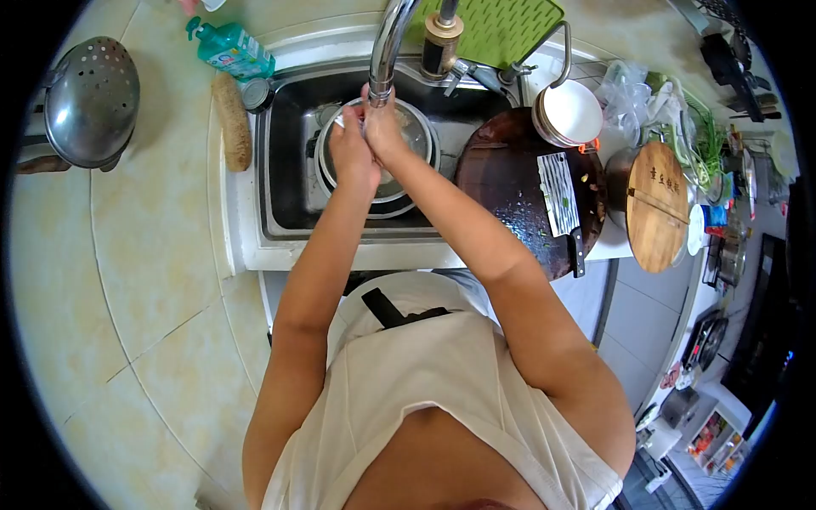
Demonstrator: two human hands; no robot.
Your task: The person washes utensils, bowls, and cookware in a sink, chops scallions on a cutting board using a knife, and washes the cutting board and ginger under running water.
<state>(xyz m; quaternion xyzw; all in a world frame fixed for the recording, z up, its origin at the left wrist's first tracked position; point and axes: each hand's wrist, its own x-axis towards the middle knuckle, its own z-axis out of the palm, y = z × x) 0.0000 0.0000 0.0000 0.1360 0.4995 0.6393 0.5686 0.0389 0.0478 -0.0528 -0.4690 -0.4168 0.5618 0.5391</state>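
Observation:
My left hand (353, 155) and my right hand (385, 132) are pressed close together under the chrome faucet (382, 85). Both are closed, with the fingers partly hidden by the spout and by each other. A small white patch shows at the left fingers; whether it is water, foam or an object I cannot tell. Right below the hands, a round metal basin (398, 204) sits in the dark sink (289, 217), with a rounded, shiny vessel inside it that my wrists partly cover.
Right of the sink, a cleaver (558, 195) lies on a round dark chopping board (501, 183), beside stacked bowls (571, 115) and a wooden lid (659, 208). On the left are a green pump bottle (231, 51), a loofah (231, 123) and a perforated metal ladle (92, 102).

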